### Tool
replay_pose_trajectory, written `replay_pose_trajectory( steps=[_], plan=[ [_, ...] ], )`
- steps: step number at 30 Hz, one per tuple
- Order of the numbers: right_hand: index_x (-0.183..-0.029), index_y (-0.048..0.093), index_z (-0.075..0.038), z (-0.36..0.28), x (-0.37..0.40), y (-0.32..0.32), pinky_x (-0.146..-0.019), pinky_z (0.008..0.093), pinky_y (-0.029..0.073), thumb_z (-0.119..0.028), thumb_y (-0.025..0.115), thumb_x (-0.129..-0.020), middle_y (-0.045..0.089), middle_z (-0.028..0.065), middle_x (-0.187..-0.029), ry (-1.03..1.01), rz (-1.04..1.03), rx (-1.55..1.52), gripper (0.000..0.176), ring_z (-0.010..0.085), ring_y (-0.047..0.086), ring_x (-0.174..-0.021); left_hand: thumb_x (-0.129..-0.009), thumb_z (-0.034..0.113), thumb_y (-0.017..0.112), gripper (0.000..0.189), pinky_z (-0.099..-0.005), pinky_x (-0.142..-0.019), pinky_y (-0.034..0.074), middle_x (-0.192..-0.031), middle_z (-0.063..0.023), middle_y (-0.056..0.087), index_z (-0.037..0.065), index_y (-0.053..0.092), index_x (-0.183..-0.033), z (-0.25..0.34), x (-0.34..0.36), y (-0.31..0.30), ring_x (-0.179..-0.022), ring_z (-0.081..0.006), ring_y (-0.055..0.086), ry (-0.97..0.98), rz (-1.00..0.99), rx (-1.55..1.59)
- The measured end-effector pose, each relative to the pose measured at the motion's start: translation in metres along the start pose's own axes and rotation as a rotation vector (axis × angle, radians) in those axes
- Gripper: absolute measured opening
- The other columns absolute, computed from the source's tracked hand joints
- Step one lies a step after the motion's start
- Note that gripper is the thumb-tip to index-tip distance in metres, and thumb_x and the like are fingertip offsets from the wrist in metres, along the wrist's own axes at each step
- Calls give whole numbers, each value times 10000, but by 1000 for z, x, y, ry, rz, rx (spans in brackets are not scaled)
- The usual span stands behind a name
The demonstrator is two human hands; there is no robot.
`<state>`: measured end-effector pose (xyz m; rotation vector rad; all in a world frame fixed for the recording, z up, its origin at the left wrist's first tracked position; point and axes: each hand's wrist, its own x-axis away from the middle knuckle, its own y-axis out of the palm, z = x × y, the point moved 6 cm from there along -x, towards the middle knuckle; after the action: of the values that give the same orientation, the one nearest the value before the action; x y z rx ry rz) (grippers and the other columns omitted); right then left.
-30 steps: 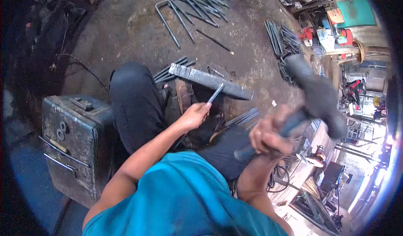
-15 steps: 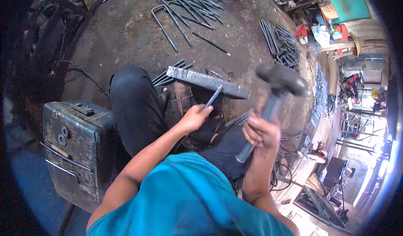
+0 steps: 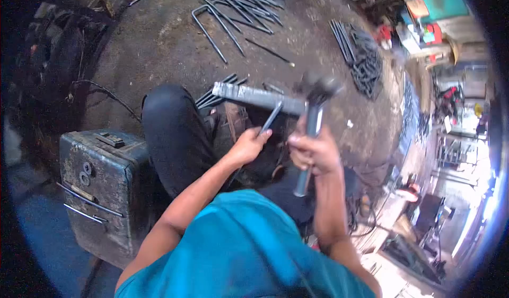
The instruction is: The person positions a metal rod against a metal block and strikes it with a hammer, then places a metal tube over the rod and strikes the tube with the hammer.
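Note:
My left hand [image 3: 251, 145] is closed around a thin metal rod [image 3: 271, 119], whose far end rests at a long grey metal bar [image 3: 249, 95] in front of my knees. In my right hand [image 3: 313, 152] is the handle of a hammer [image 3: 314, 119]. The hammer's head is raised, blurred by motion, and overlaps the bar's right end in the view. Under the bar's left part lie several metal rods [image 3: 209, 97] on the floor.
A worn metal box [image 3: 101, 181] stands at the left, with rods on its side. Bent rods [image 3: 238, 6] lie in a pile on the floor ahead. Another pile of metal pieces [image 3: 366, 64] is at the right. A single thin rod [image 3: 269, 52] lies between them.
My right hand and the hammer have moved left, towards the rod and the bar. My left hand still holds the rod in nearly the same place. The view has shifted slightly.

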<state>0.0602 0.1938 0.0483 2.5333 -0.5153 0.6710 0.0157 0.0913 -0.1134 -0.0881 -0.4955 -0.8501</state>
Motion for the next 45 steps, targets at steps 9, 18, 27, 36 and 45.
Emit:
replay_pose_trajectory(
  steps=[9, 18, 27, 36, 45],
  plan=[
    [-740, 403, -86, -45, 33, 32, -432, 280, 282, 110, 727, -614, 407, -13, -584, -374, -381, 27, 400, 103, 401, -457, -978, 353, 510, 389, -323, -542, 371, -633, 9, 471, 6, 576, -817, -4, -6, 0, -600, -100, 437, -2, -13, -73],
    [-855, 441, -97, 9, 2, -31, -288, 256, 265, 55, 640, -755, 395, -5, -540, 64, 72, -66, 270, 86, 342, -318, -971, 374, 492, 447, -387, -689, 459, -719, -162, 610, -50, 610, -891, -3, 8, -4, -705, -224, 585, 67, 65, -83],
    [-767, 404, -98, -22, 21, 15, -379, 260, 318, 51, 696, -733, 407, 7, -542, -291, -276, -34, 330, 91, 401, -403, -996, 322, 474, 346, -303, -562, 394, -656, -3, 479, 20, 531, -837, -9, -10, 4, -612, -102, 450, 37, -15, -24],
    [-877, 422, -79, -16, 10, -6, -290, 268, 284, 49, 639, -763, 396, 6, -533, -117, 3, -119, 277, 93, 327, -311, -959, 339, 529, 370, -346, -633, 430, -675, -62, 536, 6, 589, -811, -3, 0, 1, -663, -148, 497, 51, 6, -85],
    [-775, 470, -93, 14, 1, -7, -376, 288, 351, 0, 726, -735, 497, 22, -580, -193, -110, 212, 276, 126, 446, -400, -956, 346, 534, 380, -351, -613, 430, -678, -72, 557, -6, 602, -827, 3, -1, -1, -653, -152, 509, -9, 14, -73]
  ],
)
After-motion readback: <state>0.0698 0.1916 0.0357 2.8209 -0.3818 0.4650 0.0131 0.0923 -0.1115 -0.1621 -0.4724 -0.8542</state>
